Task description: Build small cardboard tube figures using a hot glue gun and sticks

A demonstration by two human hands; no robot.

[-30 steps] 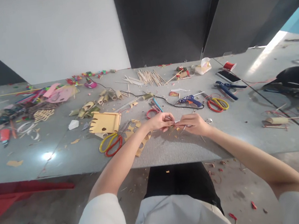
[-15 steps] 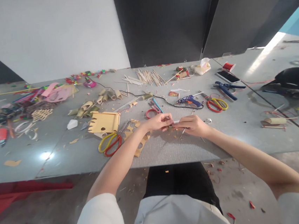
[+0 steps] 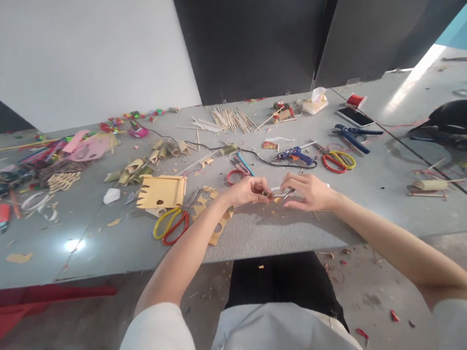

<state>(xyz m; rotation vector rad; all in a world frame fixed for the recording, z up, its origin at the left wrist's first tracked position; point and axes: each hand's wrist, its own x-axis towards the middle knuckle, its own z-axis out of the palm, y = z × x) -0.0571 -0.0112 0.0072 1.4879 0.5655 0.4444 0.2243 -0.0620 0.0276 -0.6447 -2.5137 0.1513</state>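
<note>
My left hand (image 3: pixel 254 190) is closed, its thumb and fingertips pinching a small brown ring-like piece (image 3: pixel 266 193). Just to the right, my right hand (image 3: pixel 307 191) has its thumb and index finger spread around a thin pointed metal tool (image 3: pixel 287 195). The tool's tip points toward the left hand and its other end is hidden in the palm. A pale strip shows between the two hands. Under my left forearm lies a tan sheet with round holes (image 3: pixel 218 230). Scissors with yellow and red handles (image 3: pixel 171 226) rest beside it.
A notched tan panel (image 3: pixel 161 191) and cut bamboo tubes (image 3: pixel 134 168) are on the left. Behind the hands lie a blue glue gun (image 3: pixel 295 156), a red tape ring (image 3: pixel 236 177) and thin sticks (image 3: pixel 232 120). Blue pliers (image 3: pixel 354 138) and a phone (image 3: pixel 355 116) are to the right.
My right hand has drawn back slightly to the right and its fingers have spread. The metal tool has swung up with it. The brown piece in my left hand is now more exposed.
</note>
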